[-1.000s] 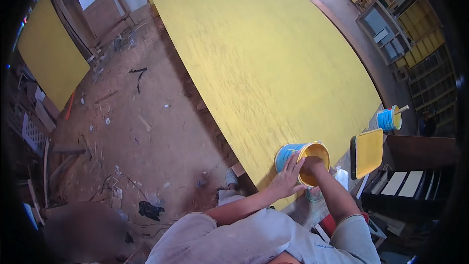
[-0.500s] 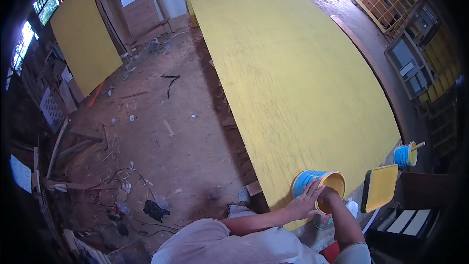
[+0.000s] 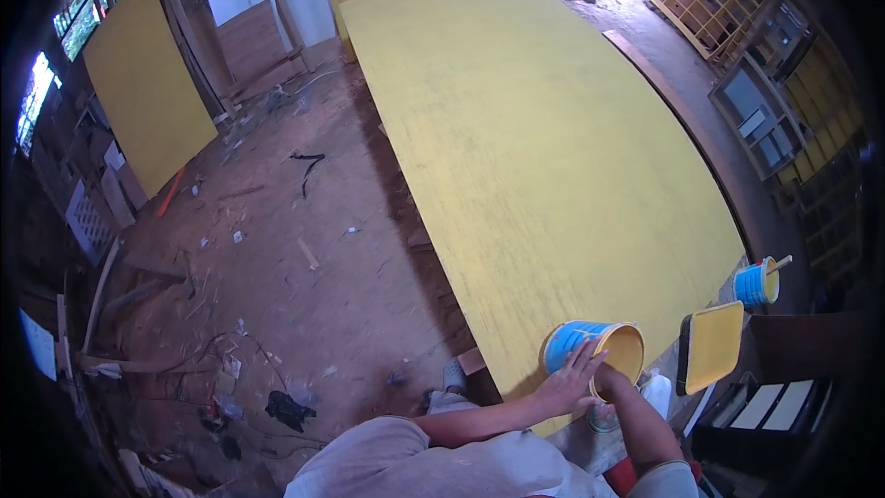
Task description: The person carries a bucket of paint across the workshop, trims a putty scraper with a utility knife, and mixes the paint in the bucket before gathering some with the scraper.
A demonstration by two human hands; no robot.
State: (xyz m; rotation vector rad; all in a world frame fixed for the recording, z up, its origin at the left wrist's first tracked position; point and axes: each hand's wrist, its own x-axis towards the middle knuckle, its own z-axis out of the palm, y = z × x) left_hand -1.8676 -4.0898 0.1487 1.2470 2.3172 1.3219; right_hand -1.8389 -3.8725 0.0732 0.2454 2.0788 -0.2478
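Note:
A blue and yellow bucket (image 3: 564,343) lies tipped at the near end of a large yellow board (image 3: 544,157), its mouth facing right. My left hand (image 3: 570,384) rests with spread fingers against the bucket's side and rim. Inside the mouth is my right hand (image 3: 610,382); its fingers are hidden there, so what they hold cannot be seen. Yellow paint coats the bucket's inner wall. Just right of the bucket stand a white container (image 3: 656,394) and a small jar (image 3: 603,418).
A yellow-coated tray (image 3: 713,349) and a smaller blue bucket (image 3: 756,284) with a stick are at the right. Another yellow panel (image 3: 150,83) leans at the left. Wood scraps, cables and a black bag (image 3: 289,410) lie on the floor.
The view has shifted, so the board and bucket first moved right and down in it, then slightly back left. My left hand stays on the bucket and my right hand stays inside.

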